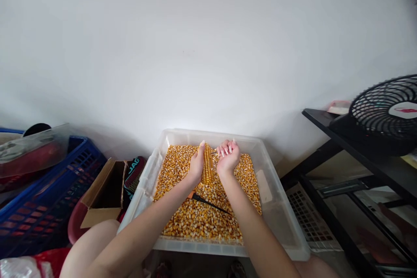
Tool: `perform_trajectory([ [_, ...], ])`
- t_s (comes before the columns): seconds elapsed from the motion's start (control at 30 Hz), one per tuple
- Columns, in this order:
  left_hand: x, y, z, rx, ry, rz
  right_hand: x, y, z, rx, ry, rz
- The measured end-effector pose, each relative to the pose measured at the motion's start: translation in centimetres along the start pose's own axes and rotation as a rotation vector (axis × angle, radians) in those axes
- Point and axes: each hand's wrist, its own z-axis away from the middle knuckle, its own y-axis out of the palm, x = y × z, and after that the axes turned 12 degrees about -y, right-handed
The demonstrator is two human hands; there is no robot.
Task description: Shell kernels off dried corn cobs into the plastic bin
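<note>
Loose kernels [198, 219] fill the clear tub [280, 226], a dark tool [208, 202] lying on them. Above, the left hand [196, 166] clamps a corn cob [207, 164] upright; right hand [228, 156] beside it, fingers curled, possibly holding kernels — hard to tell.

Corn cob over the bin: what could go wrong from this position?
1. The corn cob is held above the loose kernels in the clear bin; kernels flicked off may fly past the low rim.
2. The left hand grips it only from one side while the right hand works beside it, so it may slip.
3. A dark tool lies half-buried under the forearms.
</note>
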Motion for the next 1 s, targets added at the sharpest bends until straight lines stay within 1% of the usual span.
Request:
perform_trajectory([
  [0.13,0.0,-0.3,0.0,-0.150,0.048,-0.097,-1.0,0.0,0.6,0.000,-0.016,0.055],
  [0.23,0.1,-0.4,-0.2,-0.219,0.072,-0.157,-1.5,-0.1,0.7,0.004,-0.006,0.068],
  [0.33,0.3,-0.5,-0.5,-0.269,0.054,-0.205,-1.8,-0.1,0.8,0.008,-0.020,0.082],
  [0.4,0.3,-0.6,-0.7,-0.254,0.056,-0.235,-1.8,-0.1,0.7,0.000,-0.021,0.077],
  [0.53,0.1,-0.7,-0.7,-0.196,0.100,-0.329,-1.7,-0.5,0.2,-0.031,0.032,0.030],
  [0.63,-0.1,-0.8,-0.8,-0.207,0.155,-0.387,-1.4,-0.7,-0.2,-0.046,0.071,-0.006],
  [0.8,-0.3,-1.1,-1.3,-0.219,0.320,-0.505,-1.2,-0.9,-0.7,-0.074,0.126,-0.060],
  [1.0,-0.5,-1.3,-1.8,-0.223,0.365,-0.603,-1.2,-1.0,-1.1,-0.103,0.162,-0.099],
])
